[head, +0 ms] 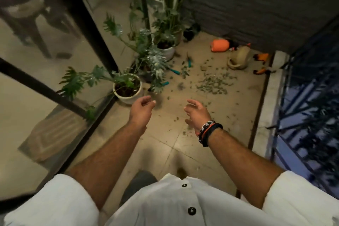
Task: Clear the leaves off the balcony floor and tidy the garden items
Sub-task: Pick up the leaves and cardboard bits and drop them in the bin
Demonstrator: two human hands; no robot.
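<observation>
Reaching ahead, your left hand (142, 109) and right hand (197, 113) hang loosely curled, holding nothing. Leaves (213, 84) lie heaped mid-floor (185, 145), likely readied for scooping.

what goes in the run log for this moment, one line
stage: start | left hand: empty, raised | right hand: empty, raised | leaves: scattered on floor | watering can: lying tipped
</observation>
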